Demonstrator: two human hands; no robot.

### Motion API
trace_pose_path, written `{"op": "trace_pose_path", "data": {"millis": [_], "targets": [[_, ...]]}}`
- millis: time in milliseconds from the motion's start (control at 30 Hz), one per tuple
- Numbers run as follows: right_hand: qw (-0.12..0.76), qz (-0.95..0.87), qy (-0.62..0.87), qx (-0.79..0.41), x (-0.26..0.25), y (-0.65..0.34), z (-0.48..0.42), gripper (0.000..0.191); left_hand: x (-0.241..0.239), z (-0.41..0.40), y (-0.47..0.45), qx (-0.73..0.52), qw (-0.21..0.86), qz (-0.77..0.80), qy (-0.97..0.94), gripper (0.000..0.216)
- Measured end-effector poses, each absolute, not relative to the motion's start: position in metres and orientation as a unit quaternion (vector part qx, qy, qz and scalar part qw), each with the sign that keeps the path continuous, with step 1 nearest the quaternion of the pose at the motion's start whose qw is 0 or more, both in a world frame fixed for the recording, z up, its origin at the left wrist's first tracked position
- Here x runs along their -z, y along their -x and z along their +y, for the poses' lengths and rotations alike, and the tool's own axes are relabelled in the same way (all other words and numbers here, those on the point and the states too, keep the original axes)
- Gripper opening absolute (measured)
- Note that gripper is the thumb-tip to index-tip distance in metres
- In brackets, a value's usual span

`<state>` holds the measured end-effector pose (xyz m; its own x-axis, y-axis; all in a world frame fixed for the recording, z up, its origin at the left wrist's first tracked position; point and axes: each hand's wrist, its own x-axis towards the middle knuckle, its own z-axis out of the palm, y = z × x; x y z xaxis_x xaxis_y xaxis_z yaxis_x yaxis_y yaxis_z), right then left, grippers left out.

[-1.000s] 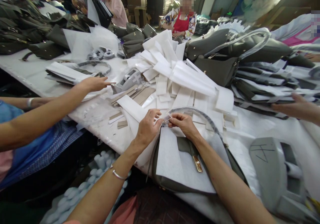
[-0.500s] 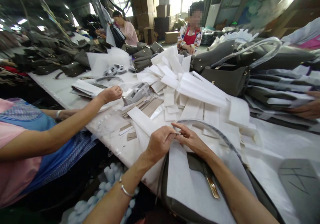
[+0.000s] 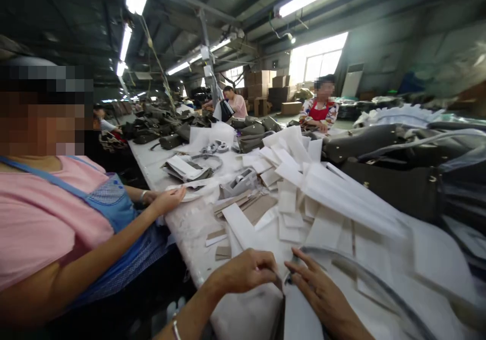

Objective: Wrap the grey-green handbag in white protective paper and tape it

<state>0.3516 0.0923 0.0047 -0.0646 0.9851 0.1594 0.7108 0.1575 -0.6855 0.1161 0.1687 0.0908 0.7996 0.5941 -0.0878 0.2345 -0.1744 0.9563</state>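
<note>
At the near edge of the table, my left hand (image 3: 248,271) is closed in a pinch; what its fingertips hold is hidden. Just to its right, my right hand (image 3: 321,292) rests with fingers apart on a white paper sheet (image 3: 299,312) and the end of a handbag handle (image 3: 368,269). The handle is grey, looks wrapped in clear film and arches away to the right. Most of the handbag lies below the picture.
White packing sheets (image 3: 337,193) are heaped ahead. Grey-brown card strips (image 3: 258,208) and a grey tape dispenser (image 3: 239,183) lie left of them. Dark handbags (image 3: 398,183) are piled at the right. A co-worker in a blue apron (image 3: 110,198) sits close at left, hands over the table.
The view has tilted up and turned left, so the handbag has mostly dropped out of sight. My hands stay together at the handle's end. The co-worker's raised hand has drawn back slightly.
</note>
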Motion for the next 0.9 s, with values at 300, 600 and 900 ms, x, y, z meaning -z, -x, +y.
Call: {"op": "trace_pose_path", "data": {"millis": [300, 600, 900], "targets": [[0.249, -0.733, 0.599, -0.206, 0.014, -0.368, 0.101, 0.041, -0.109, 0.233, -0.116, -0.119, 0.586, 0.264, -0.757, 0.055], [0.279, -0.728, 0.596, -0.194, 0.004, -0.365, 0.098, 0.038, -0.146, 0.359, -0.124, -0.359, 0.543, 0.468, -0.597, 0.058], [0.299, -0.718, 0.600, -0.189, 0.008, -0.364, 0.095, 0.039, -0.198, 0.448, -0.103, -0.425, 0.518, 0.508, -0.541, 0.038]]}}
